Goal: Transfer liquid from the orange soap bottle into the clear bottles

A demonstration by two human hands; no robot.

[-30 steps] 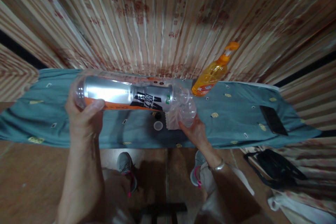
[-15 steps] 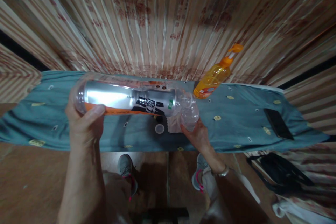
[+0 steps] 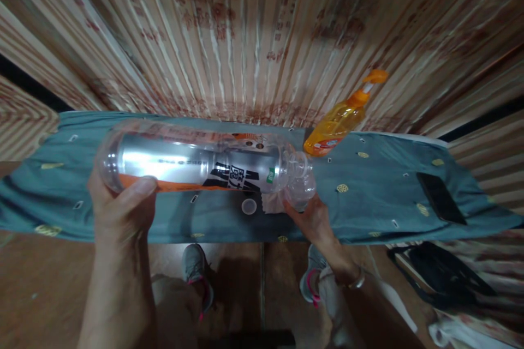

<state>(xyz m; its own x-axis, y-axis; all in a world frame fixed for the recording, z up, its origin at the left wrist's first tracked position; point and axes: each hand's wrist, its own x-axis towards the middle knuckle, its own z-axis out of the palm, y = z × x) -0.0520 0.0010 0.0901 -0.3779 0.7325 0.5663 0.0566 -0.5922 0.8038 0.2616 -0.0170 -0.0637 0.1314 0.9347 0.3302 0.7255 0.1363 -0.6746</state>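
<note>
My left hand is wrapped round the base end of a large clear plastic bottle with a silver and orange label. The bottle lies nearly level in the air, its neck pointing right. My right hand grips a small clear plastic cup or bottle just at the large bottle's mouth. Whether the two touch cannot be made out. Below them on the cloth are a small round white cap and a pale scalloped-edged piece of cloth or wrapper, partly hidden by my right hand.
An orange pump bottle stands behind on the teal patterned cloth, against the pleated curtain. To the right lies a black phone. A dark bag sits at the lower right.
My left hand and the large bottle's base have shifted left and slightly down in view. My right hand with the small clear vessel sits slightly further right and lower. Both grips stay the same.
</note>
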